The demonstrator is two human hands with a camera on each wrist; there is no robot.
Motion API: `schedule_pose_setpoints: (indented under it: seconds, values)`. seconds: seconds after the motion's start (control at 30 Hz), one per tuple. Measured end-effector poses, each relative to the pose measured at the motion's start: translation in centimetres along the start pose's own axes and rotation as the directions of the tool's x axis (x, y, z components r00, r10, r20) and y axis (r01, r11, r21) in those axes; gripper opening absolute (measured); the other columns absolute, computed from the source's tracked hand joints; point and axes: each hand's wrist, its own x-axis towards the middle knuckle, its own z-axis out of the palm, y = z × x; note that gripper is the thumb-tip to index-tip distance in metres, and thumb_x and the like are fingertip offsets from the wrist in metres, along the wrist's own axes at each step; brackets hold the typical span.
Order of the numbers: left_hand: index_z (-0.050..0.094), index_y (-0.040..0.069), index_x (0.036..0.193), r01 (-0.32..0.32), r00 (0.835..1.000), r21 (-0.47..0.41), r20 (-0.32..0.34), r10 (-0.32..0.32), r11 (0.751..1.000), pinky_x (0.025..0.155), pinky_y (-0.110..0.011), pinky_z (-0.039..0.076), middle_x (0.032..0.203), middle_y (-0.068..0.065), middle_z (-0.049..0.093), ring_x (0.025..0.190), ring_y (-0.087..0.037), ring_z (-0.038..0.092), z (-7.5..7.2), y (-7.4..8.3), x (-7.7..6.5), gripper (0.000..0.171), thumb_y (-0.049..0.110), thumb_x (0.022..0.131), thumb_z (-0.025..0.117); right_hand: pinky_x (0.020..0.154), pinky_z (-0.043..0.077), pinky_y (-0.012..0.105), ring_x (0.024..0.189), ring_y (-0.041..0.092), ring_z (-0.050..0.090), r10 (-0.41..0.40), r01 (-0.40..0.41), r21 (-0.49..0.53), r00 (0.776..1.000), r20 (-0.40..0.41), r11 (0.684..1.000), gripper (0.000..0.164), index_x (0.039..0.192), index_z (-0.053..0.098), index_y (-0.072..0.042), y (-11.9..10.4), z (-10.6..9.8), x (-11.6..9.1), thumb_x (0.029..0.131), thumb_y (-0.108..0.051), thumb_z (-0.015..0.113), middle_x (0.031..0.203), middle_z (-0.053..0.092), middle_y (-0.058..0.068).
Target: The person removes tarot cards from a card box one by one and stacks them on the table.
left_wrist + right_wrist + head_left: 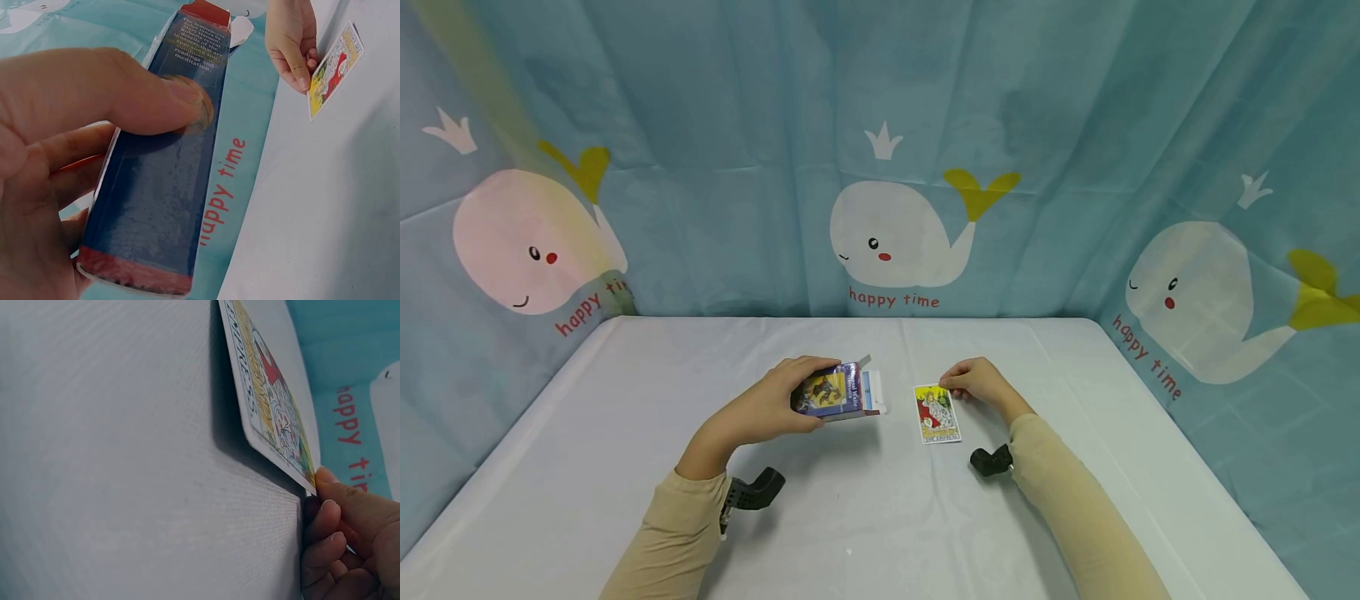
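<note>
Already, box was open, left hand gripping it; one card was out, right hand pinching it. More inside? Couldn't tell.

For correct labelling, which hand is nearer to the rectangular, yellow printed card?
Right. The right hand pinches the card by one corner; the left hand is apart, left of it, gripping a rectangular blue cardboard box.

Booth of whale-print curtains
</note>
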Motion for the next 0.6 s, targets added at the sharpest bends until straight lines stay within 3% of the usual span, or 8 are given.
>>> schedule_pose_setpoints:
  seconds: [0.6]
  values:
    - [0.044,0.017,0.149,0.009,1.0,-0.009,0.008,-0.009,1.0,0.098,-0.047,0.042,0.148,-0.009,0.049,0.125,-0.027,0.044,-0.1,0.02,-0.01,0.078,0.016,0.079,0.078,0.057,0.044,0.022,0.06,0.008,0.052,0.017,-0.017,-0.011,1.0,-0.022,1.0,0.014,0.093,0.074,-0.005,-0.12,0.14,-0.07,0.091,-0.019,0.072,0.071,0.065,-0.004]
